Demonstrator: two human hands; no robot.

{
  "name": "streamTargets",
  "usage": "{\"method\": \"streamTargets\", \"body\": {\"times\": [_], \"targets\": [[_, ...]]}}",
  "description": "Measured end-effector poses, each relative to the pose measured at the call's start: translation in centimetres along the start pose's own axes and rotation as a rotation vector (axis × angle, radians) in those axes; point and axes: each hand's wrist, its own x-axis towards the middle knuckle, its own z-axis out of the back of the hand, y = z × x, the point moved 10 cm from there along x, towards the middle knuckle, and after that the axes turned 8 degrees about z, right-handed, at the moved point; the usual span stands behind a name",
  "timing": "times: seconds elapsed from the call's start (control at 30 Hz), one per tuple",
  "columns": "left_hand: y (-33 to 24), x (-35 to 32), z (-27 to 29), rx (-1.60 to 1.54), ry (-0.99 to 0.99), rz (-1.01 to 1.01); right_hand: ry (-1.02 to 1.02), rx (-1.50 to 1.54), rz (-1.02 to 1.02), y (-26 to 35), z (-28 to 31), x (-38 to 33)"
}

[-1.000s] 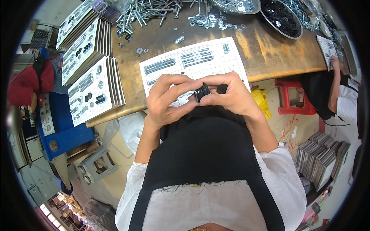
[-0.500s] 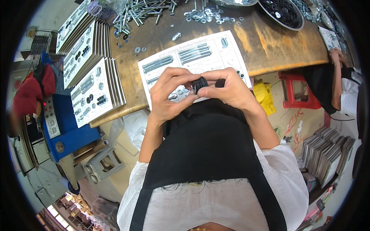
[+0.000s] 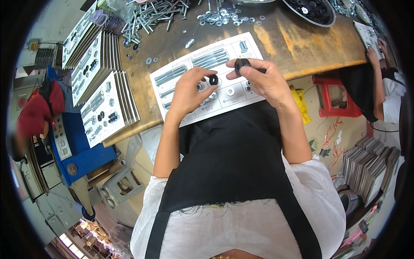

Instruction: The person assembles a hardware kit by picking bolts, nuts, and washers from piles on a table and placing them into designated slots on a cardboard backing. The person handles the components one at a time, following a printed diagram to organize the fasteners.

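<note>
Black rings, white printed card

Your left hand hides part of the white card. Beyond it, the view's upper edge cuts off the bolt pile and a dish.

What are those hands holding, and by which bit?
The left hand pinches one black ring by its outer edge. The right hand holds a stack of black rings by its sides.

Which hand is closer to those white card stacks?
Left. The left hand is right of the white card stacks; the right hand is farther right, beyond the left one.
</note>
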Motion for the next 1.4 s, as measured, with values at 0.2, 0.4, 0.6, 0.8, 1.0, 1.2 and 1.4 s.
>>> {"method": "streamTargets", "body": {"times": [0.2, 0.4, 0.6, 0.8, 1.0, 1.2, 1.4], "targets": [[-0.2, 2.3, -5.5, 0.254, 0.129, -0.141, -0.045, 0.002, -0.012, 0.2, 1.4, -0.3], [0.1, 2.5, -4.7, 0.136, 0.160, -0.060, -0.080, 0.017, 0.004, -0.3, 2.2, -0.9], [-7.6, -0.1, 4.0, -0.163, -0.235, -0.365, -0.030, -0.049, 0.015, 1.3, -0.5, -0.8], [-8.2, -1.9, 4.8, -0.078, -0.362, -0.480, 0.057, -0.112, 0.085, 1.1, -2.7, 0.2], [-6.2, -2.2, 4.5, -0.351, -0.244, -0.370, 0.093, -0.108, -0.041, -0.2, -3.4, -0.4], [-0.9, -0.2, 3.5, -0.253, -0.078, -0.102, 0.058, 0.135, -0.058, -1.2, -2.1, 0.0], [0.0, 0.5, -3.1, 0.482, 0.045, -0.191, 0.005, 0.146, -0.020, -0.8, -0.2, 0.2]]}}
